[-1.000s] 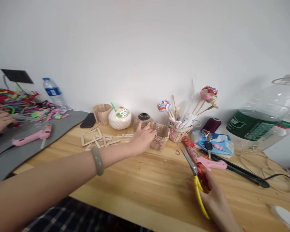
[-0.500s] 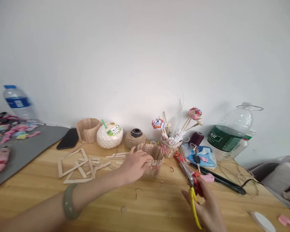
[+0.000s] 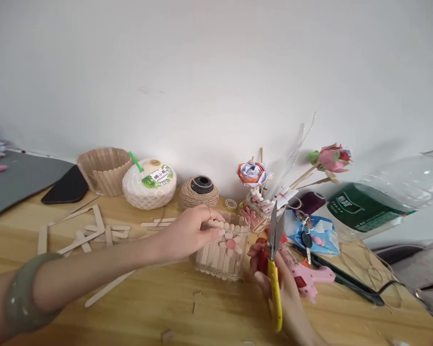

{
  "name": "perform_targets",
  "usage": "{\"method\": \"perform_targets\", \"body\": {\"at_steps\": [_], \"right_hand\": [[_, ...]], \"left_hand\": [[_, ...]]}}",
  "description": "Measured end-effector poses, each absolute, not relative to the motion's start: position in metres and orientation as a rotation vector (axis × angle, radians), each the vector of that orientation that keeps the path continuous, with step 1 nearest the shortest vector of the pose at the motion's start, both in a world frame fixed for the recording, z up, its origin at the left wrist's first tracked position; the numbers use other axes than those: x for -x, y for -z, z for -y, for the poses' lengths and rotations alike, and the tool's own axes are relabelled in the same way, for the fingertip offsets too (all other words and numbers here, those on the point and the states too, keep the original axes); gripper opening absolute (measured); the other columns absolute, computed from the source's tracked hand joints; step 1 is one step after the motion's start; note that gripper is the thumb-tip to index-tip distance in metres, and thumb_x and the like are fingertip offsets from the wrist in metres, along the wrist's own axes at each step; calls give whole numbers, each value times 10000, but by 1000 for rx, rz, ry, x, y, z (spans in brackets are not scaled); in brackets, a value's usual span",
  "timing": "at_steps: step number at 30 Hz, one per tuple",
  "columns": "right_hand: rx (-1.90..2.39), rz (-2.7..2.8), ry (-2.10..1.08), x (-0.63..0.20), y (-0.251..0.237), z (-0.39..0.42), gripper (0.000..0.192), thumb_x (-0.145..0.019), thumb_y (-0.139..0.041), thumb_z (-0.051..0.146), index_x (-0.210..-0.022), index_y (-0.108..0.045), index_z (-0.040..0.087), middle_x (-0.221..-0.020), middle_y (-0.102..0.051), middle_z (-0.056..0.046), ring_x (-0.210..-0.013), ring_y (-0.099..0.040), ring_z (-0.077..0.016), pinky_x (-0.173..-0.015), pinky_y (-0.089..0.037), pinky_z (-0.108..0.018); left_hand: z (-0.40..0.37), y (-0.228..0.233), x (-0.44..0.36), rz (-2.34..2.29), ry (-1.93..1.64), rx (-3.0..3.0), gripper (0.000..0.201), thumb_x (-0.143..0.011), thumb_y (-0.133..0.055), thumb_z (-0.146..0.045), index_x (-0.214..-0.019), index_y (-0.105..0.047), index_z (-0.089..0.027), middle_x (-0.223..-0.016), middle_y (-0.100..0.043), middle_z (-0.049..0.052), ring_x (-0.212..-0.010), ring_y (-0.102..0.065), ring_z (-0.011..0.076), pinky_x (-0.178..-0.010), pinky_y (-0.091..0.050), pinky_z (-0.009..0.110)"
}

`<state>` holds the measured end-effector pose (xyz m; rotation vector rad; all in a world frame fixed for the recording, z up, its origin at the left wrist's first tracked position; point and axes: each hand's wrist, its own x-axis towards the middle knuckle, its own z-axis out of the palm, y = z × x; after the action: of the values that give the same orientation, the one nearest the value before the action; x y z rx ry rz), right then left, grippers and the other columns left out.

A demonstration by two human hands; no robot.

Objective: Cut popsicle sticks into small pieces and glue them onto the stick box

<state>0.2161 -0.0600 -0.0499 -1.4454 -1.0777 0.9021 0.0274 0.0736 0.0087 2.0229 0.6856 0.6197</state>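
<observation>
A: What did each hand hold beside the stick basket (image 3: 222,252)?

B: The left hand (image 3: 187,233) was curled over the basket's near-left rim, fingers closed on its upper edge. The right hand (image 3: 286,293), just right of the basket, was closed on the scissors (image 3: 274,269), whose blades stood upright and nearly shut, their tips level with the basket's rim.

A: Where did the basket stand?

B: On the wooden table (image 3: 130,312), in front of the twine ball (image 3: 199,191) and left of the flower holder (image 3: 260,211). A pink glue gun (image 3: 306,278) lay to its right, loose craft sticks (image 3: 90,230) to its left.

A: How should a trim at the basket be handled?

B: Judging by the grip, the rim should be pinned firmly against tipping; the blades should open only when beside the stick end, clear of the left fingers (image 3: 211,226).
</observation>
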Motion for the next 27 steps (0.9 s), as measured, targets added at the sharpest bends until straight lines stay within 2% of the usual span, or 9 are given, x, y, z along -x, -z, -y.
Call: {"method": "perform_targets", "body": {"at_steps": [6,8,10,12,16,18,22,24,27], "right_hand": [[1422,945,-922,-198,46,63,444,-638,-744,520,-918,-543,239,-785,-527,14,-736,-501,-163,-698,-448,-271],[1404,889,-952,-194,43,63,449,-627,-751,514,-897,-525,236,-767,-502,25,-697,-473,-148,-672,-434,-262],[1408,861,-979,-191,43,64,446,-622,-754,506,-877,-515,231,-768,-497,24,-695,-465,-149,-665,-424,-262],[1416,869,-998,-188,43,64,427,-626,-755,488,-858,-514,223,-750,-488,26,-688,-457,-147,-654,-414,-257],[1398,898,-1034,-185,45,63,396,-638,-755,446,-849,-509,219,-716,-459,42,-656,-437,-135,-632,-407,-246],[1418,937,-1041,-186,46,63,384,-638,-756,429,-839,-504,219,-730,-467,37,-683,-446,-145,-660,-411,-256],[1450,1012,-1034,-190,51,63,338,-672,-724,421,-840,-508,223,-757,-499,24,-729,-468,-163,-695,-412,-274],[1462,1017,-1007,-190,53,64,351,-660,-723,445,-842,-515,229,-770,-516,16,-733,-478,-169,-702,-423,-284],[1515,1001,-962,-188,55,64,394,-609,-747,481,-821,-519,241,-758,-521,10,-727,-493,-181,-682,-440,-286]], "left_hand": [[-71,-16,-49,-707,-552,-1735,118,-757,-592,-274,-749,-625,-162,-722,-684,-4,-748,-631,183,-719,-471,291],[-66,-10,-47,-673,-562,-1708,129,-787,-562,-287,-771,-616,-171,-764,-686,9,-770,-632,189,-730,-481,304],[-61,-2,-43,-697,-642,-1748,145,-799,-555,-304,-868,-608,-188,-901,-668,31,-880,-615,208,-789,-484,333],[-55,7,-37,-748,-790,-1822,238,-798,-562,-302,-1020,-563,-218,-1081,-594,52,-1041,-548,228,-903,-450,379],[-42,25,-26,-744,-846,-1998,358,-774,-609,-288,-1112,-493,-261,-1218,-447,77,-1207,-411,272,-1043,-336,493],[-36,32,-22,-731,-850,-2099,529,-714,-691,-330,-1184,-454,-287,-1292,-361,92,-1270,-330,317,-1052,-320,542],[-30,39,-16,-694,-835,-2273,945,-540,-781,-567,-1324,-323,-305,-1406,-190,132,-1325,-199,419,-1017,-351,610],[-28,41,-15,-680,-840,-2333,1004,-531,-789,-562,-1353,-273,-307,-1423,-158,139,-1333,-180,431,-1018,-348,623],[-26,46,-16,-671,-935,-2382,990,-558,-805,-446,-1363,-242,-315,-1415,-181,143,-1336,-183,433,-1035,-315,634]]}}
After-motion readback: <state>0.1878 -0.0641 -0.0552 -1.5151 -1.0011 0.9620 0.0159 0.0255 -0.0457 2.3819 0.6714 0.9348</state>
